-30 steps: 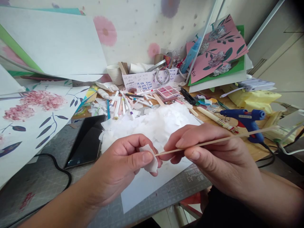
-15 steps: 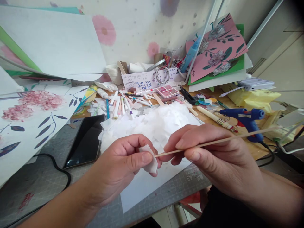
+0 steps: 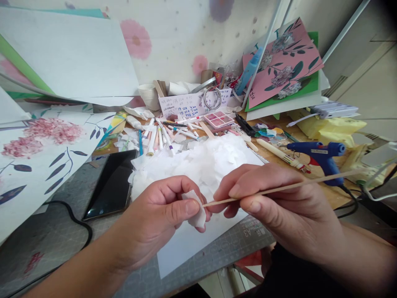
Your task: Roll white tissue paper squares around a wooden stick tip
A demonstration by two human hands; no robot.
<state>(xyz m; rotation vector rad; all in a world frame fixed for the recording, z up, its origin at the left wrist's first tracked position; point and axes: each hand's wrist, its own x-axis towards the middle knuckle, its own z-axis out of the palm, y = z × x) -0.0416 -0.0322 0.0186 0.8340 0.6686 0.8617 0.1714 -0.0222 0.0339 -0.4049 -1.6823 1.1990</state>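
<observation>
Your left hand (image 3: 167, 211) pinches a small white paper piece (image 3: 199, 219) between thumb and fingers. Your right hand (image 3: 282, 207) pinches a thin wooden stick (image 3: 279, 189), slanted, left tip at the paper piece beside your left thumb. Both held over a white sheet (image 3: 176, 258), near side of a heap of white paper scraps (image 3: 198, 165). Sheet on gray cutting mat (image 3: 139, 279). Black-screened device (image 3: 111, 182) left of heap; blue glue gun (image 3: 321, 148) beyond your right hand.

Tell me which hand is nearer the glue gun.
Right. The right hand is left of the glue gun and nearer the camera; the left hand is much farther left, pinching paper.
</observation>
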